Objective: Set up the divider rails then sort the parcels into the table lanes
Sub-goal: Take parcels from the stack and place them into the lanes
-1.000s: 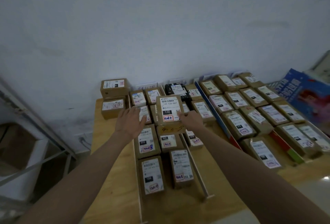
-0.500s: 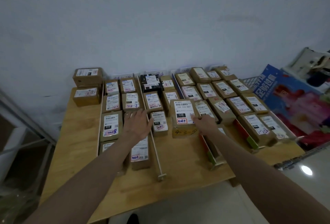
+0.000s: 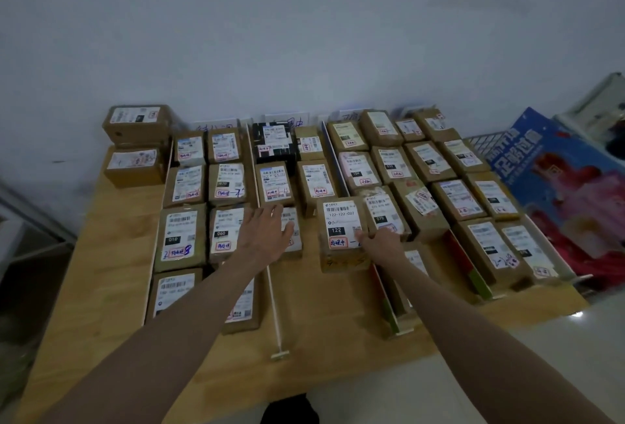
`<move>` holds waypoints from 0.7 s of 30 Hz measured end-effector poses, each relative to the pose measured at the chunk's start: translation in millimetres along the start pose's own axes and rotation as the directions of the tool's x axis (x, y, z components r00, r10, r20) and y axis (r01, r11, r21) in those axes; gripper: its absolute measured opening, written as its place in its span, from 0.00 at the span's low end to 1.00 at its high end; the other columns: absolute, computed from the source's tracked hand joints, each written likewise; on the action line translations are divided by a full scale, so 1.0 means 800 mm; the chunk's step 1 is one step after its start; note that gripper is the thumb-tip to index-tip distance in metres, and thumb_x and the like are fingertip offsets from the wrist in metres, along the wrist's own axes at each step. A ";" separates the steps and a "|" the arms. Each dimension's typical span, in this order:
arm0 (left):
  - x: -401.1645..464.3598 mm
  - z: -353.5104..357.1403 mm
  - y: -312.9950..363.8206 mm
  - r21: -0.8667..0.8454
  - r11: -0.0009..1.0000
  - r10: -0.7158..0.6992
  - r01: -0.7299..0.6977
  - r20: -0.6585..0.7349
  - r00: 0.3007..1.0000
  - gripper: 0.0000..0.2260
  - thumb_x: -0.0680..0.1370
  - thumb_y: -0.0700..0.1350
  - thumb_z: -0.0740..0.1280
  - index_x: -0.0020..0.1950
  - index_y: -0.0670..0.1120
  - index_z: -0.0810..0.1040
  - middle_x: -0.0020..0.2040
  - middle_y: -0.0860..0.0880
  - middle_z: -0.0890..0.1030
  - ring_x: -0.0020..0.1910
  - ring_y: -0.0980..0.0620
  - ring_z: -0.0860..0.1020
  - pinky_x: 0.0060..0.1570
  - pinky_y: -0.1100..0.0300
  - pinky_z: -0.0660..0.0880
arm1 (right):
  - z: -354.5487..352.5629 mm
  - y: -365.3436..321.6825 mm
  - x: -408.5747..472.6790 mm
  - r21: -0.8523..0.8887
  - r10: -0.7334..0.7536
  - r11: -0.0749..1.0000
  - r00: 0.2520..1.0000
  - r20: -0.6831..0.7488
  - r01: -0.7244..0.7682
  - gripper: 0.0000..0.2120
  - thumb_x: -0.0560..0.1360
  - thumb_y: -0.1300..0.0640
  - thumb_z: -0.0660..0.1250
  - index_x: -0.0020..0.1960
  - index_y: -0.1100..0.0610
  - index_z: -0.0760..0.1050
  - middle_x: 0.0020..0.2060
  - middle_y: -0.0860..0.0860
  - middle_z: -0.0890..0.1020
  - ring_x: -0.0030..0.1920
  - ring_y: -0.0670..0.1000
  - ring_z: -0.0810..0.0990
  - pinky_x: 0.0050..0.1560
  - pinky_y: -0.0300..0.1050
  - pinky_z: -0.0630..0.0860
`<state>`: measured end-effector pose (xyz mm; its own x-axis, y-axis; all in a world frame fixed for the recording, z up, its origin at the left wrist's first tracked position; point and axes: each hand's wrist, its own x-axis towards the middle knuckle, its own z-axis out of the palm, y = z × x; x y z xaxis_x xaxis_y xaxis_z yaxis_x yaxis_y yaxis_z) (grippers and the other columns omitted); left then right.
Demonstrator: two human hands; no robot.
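Note:
Brown parcels with white labels lie in rows on a wooden table point(image 3: 101, 288), split into lanes by divider rails. One white rail point(image 3: 274, 308) runs front to back in the middle, and a blue, red and green rail point(image 3: 384, 291) lies to its right. The parcel labelled 122 point(image 3: 340, 220) sits flat between these two rails. My right hand point(image 3: 382, 242) grips its near right corner, thumb on the label. My left hand point(image 3: 265, 234) is open with fingers spread, over a smaller parcel point(image 3: 293, 232) just right of the white rail.
Two stacked boxes point(image 3: 135, 124) stand at the back left, outside the lanes. A blue and red bag point(image 3: 558, 186) leans at the table's right end. Another red and green rail point(image 3: 470, 266) splits the right-hand parcels. Bare wood point(image 3: 321, 315) shows in front of the 122 parcel.
A second ago both hands held the 122 parcel up over the rows. It now rests on the table, and my left hand has let go and moved left.

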<state>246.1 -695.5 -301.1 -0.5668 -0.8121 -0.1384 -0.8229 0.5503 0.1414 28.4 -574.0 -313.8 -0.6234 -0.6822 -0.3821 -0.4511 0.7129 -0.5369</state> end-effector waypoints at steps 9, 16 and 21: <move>0.078 0.043 -0.026 -0.064 0.998 -0.021 0.021 -0.005 1.000 0.22 0.83 0.56 0.54 0.73 0.45 0.67 0.71 0.46 0.72 0.70 0.47 0.70 0.72 0.50 0.62 | 0.050 0.002 0.082 0.010 0.133 0.991 0.975 0.179 -0.137 0.21 0.80 0.43 0.63 0.55 0.62 0.79 0.50 0.56 0.83 0.53 0.56 0.82 0.58 0.53 0.78; 0.105 0.062 -0.037 -0.062 0.997 -0.039 0.039 0.011 0.999 0.22 0.83 0.55 0.54 0.73 0.46 0.66 0.72 0.46 0.71 0.71 0.47 0.69 0.74 0.50 0.59 | 0.073 0.004 0.117 0.025 0.100 0.994 0.968 0.230 -0.109 0.18 0.82 0.50 0.62 0.58 0.64 0.79 0.53 0.58 0.83 0.54 0.55 0.82 0.58 0.50 0.79; 0.107 0.068 -0.035 -0.048 0.997 -0.059 0.061 0.032 0.998 0.23 0.83 0.55 0.53 0.75 0.45 0.64 0.74 0.46 0.68 0.72 0.47 0.67 0.74 0.49 0.58 | 0.087 0.006 0.129 0.040 0.129 0.989 0.962 0.241 -0.143 0.17 0.81 0.50 0.63 0.54 0.63 0.79 0.49 0.56 0.83 0.49 0.53 0.83 0.46 0.42 0.78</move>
<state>218.1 -770.0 -370.1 -0.5180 -0.8367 -0.1776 -0.8531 0.4899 0.1796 6.0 -652.1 -408.3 -0.5039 -0.6035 -0.6179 -0.3315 0.7958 -0.5068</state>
